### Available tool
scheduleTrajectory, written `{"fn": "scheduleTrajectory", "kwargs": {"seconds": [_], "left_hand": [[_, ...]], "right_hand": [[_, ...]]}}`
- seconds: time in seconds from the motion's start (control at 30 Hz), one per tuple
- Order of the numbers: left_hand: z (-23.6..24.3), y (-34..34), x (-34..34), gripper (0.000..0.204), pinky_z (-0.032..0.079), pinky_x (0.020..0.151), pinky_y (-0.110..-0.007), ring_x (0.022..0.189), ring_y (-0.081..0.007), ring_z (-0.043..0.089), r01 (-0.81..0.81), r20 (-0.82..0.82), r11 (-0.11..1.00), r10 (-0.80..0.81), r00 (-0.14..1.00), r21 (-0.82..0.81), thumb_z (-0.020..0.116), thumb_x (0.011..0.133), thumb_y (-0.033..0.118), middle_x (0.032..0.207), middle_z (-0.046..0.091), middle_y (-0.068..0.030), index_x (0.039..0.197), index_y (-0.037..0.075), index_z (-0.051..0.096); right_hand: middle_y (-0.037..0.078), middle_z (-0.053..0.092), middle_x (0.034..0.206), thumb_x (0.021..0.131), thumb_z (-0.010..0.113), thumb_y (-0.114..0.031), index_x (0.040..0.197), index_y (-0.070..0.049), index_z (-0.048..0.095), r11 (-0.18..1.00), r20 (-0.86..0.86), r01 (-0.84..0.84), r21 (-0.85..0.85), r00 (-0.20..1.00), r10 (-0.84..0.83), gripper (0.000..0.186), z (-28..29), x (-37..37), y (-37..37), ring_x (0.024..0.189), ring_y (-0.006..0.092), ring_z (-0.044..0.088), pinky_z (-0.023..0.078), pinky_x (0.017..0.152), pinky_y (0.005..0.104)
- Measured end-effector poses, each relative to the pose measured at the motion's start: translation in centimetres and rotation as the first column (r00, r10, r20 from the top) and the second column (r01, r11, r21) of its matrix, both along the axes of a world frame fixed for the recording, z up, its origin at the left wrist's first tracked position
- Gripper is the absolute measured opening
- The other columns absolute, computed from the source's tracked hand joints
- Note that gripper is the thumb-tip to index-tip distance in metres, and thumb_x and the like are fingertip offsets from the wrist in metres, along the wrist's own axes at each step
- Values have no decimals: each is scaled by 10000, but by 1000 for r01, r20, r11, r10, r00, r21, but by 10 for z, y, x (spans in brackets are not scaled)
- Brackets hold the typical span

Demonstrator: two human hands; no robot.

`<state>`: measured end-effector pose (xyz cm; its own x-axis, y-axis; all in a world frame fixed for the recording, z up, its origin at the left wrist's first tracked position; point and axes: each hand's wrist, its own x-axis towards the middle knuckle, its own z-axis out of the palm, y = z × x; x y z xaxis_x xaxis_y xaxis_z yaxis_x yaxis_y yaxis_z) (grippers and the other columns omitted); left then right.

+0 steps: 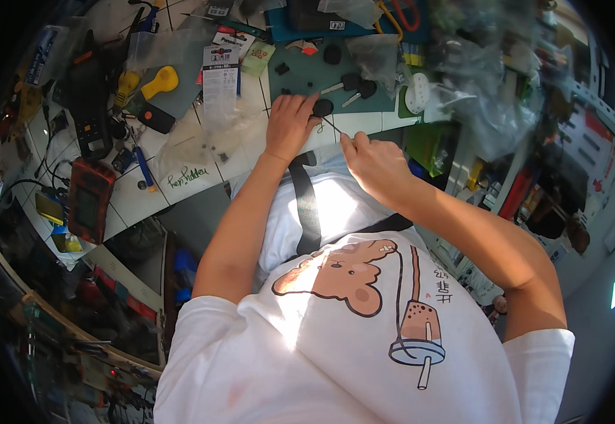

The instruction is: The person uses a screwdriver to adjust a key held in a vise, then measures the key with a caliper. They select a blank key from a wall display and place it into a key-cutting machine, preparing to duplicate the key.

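At the front edge of the white-tiled bench point(240, 161), in the head view, the left hand point(290, 126) has its grip closed at the fingertips on a round black piece point(322, 108), beside the green mat's point(297, 76) near border. From that piece a thin metal shaft point(331, 126) (its tip is hidden) slants toward the person and rightward, its long axis ending in the right hand's point(377, 164) grip, pinched tight between thumb and fingers. Two black-headed keys point(350, 81) lie just beyond, blades pointing leftward and nearer.
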<state>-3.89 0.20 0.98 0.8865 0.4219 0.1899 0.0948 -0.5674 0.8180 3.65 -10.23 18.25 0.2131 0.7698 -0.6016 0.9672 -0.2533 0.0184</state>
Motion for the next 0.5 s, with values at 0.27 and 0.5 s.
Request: {"fn": "scheduleTrajectory", "kwargs": {"seconds": [0.27,0.5], "left_hand": [[-2,0,-5,355,399,880,-357,848,-223,520,66,-37,998,-65,997,6,736,641,165,830,530,-30,975,90,639],[-4,1,-1,351,394,870,-351,840,-217,519,63,-33,998,-62,997,7,738,632,173,820,524,-26,960,101,636]], "right_hand": [[115,570,738,712,622,-70,1033,21,609,960,-128,262,104,960,-248,334,-2,-6,-6,566,276,619,508,501,354],[153,597,723,776,593,-43,1017,-43,658,741,-299,659,129,738,-605,250,-3,1,1,617,338,601,501,595,405]]}}
